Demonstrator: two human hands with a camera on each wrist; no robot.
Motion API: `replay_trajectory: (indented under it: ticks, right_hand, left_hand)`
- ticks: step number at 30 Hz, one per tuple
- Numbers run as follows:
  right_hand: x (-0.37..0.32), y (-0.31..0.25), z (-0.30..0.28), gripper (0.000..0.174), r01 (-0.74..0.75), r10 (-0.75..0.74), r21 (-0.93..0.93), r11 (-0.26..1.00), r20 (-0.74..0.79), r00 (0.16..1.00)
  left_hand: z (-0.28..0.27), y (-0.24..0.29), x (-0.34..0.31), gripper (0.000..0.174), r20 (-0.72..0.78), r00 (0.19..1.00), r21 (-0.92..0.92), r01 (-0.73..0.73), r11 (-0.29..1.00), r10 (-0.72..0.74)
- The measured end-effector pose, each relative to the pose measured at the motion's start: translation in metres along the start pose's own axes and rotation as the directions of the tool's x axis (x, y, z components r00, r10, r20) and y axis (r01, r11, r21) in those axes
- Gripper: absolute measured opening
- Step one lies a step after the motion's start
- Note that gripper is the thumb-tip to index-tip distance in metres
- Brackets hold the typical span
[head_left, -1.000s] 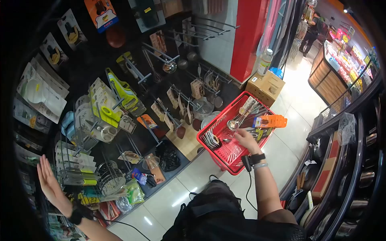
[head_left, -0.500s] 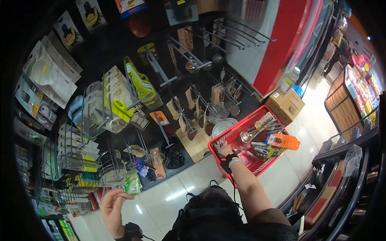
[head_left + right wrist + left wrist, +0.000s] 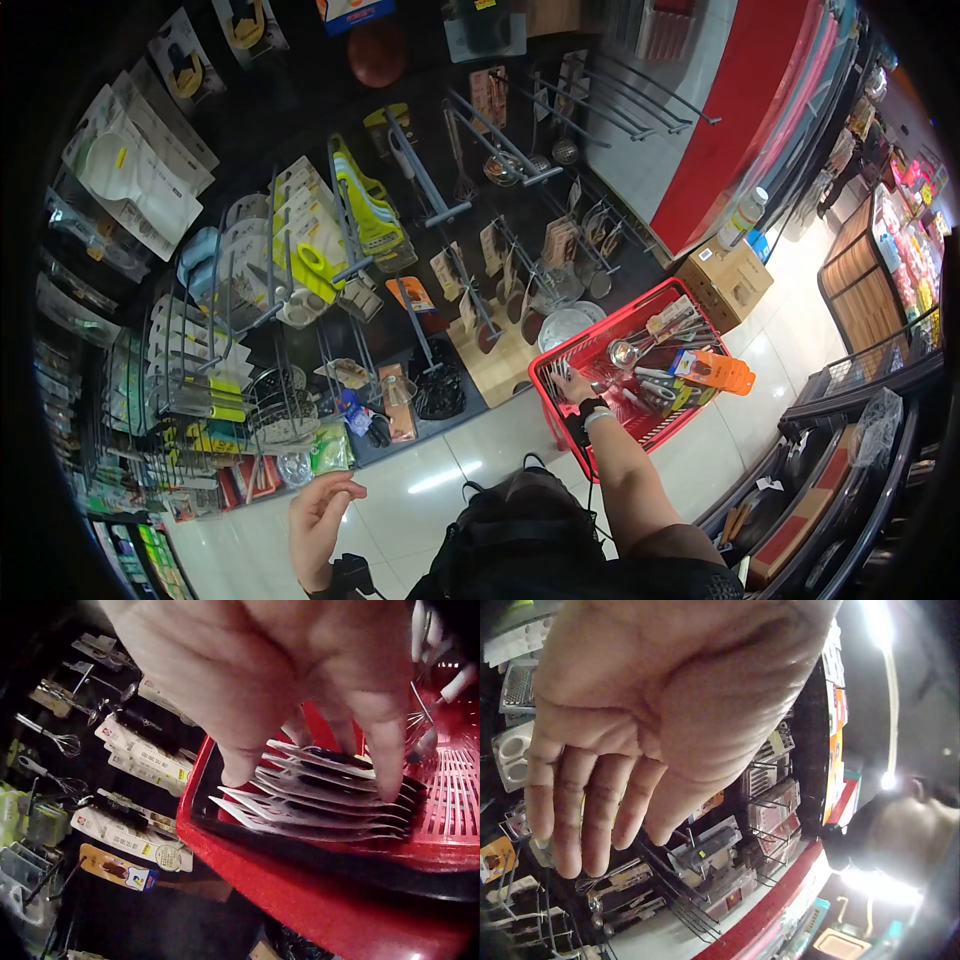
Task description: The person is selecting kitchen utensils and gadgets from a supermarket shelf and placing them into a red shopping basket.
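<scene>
Inside the red basket [image 3: 605,318], at its near left end, my right hand [image 3: 575,388] reaches down. The right wrist view shows this hand [image 3: 277,682] gripping a stack of thin white-and-black packs [image 3: 322,814], thumb at one edge and fingers at the other. A ladle [image 3: 622,352] and orange-carded packs [image 3: 715,370] lie in the basket's other part. My left hand [image 3: 322,520] hangs in the air over the floor, its fingers bent and empty. In the left wrist view the palm of this hand [image 3: 660,697] faces the camera, holding nothing.
A dark wall rack with metal hooks [image 3: 430,190] carries carded kitchen tools. Behind the basket stands a cardboard box [image 3: 725,285] with a bottle [image 3: 742,218] on it. Shelves with pans [image 3: 755,510] line the right side; pale floor tiles [image 3: 450,490] show nearby.
My right hand has moved left in the basket, from beside the ladle to the stack of packs. The left hand has come away from the rack toward my body, and its fingers have bent.
</scene>
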State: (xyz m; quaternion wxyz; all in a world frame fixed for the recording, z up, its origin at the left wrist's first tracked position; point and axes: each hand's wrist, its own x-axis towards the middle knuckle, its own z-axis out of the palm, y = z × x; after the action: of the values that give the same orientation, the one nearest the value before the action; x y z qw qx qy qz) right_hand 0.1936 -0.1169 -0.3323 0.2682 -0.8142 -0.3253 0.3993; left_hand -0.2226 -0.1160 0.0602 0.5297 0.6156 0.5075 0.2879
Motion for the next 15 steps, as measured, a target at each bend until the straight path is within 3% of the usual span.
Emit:
replay_trajectory:
  ticks: [7, 9, 10, 11, 13, 15]
  right_hand:
    - [0.013, 0.025, 0.004, 0.076, 0.036, -0.036, 0.06, 0.998, 0.008, 0.999]
    - [0.002, 0.015, -0.004, 0.07, -0.079, 0.058, 0.25, 0.965, 0.091, 0.994]
    - [0.003, 0.014, -0.003, 0.066, 0.023, -0.023, 0.056, 0.998, -0.011, 1.0]
    - [0.002, 0.01, -0.001, 0.066, 0.031, -0.031, 0.056, 0.998, -0.012, 0.999]
    - [-0.008, -0.012, -0.006, 0.056, -0.094, 0.072, -0.17, 0.981, -0.135, 0.988]
    - [-0.024, -0.029, -0.015, 0.04, -0.103, 0.059, -0.283, 0.954, -0.161, 0.985]
  left_hand:
    - [0.002, -0.003, 0.006, 0.026, 0.034, 0.999, 0.011, -0.003, 1.0, 0.003]
    - [0.001, -0.006, 0.007, 0.026, 0.033, 0.999, 0.013, 0.001, 1.0, -0.002]
    - [0.0, -0.008, 0.007, 0.025, 0.038, 0.999, 0.033, -0.007, 0.999, 0.005]
    - [0.0, -0.009, 0.007, 0.025, 0.041, 0.999, 0.051, -0.016, 0.999, 0.014]
    - [-0.001, -0.01, 0.008, 0.024, 0.039, 0.999, 0.077, -0.021, 0.997, 0.018]
    - [0.0, -0.011, 0.008, 0.023, 0.017, 0.999, 0.094, -0.038, 0.995, 0.037]
